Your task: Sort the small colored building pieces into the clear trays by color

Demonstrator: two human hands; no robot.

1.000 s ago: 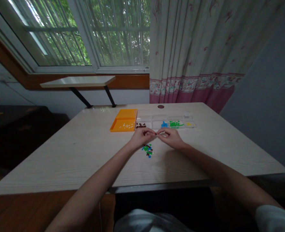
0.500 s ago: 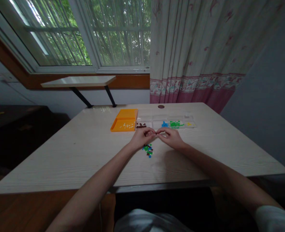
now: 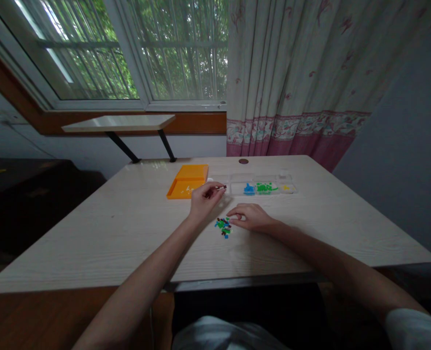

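My left hand (image 3: 204, 200) is raised over the near edge of the boxes. Its thumb and forefinger pinch a small dark brown piece (image 3: 224, 187), perhaps a toy brick; its exact kind is too small to tell. My right hand (image 3: 251, 217) hovers by the upper right side of a loose pile of small green, blue, brown and white pieces (image 3: 223, 226). Its thumb and forefinger are apart, with nothing visible between them. Behind my left hand, the compartment that held brown pieces is mostly covered.
An open orange case (image 3: 187, 172) with small white pieces stands at the back left. To its right is a clear compartment box (image 3: 238, 187) with blue pieces (image 3: 249, 189), green pieces (image 3: 264, 187) and yellow pieces (image 3: 286, 187). A small raised shelf (image 3: 128, 122) stands at the table's far left.
My hands, which met at a small brown piece, have parted. The left moved up and left with the brown piece; the right came down and left towards the pile.
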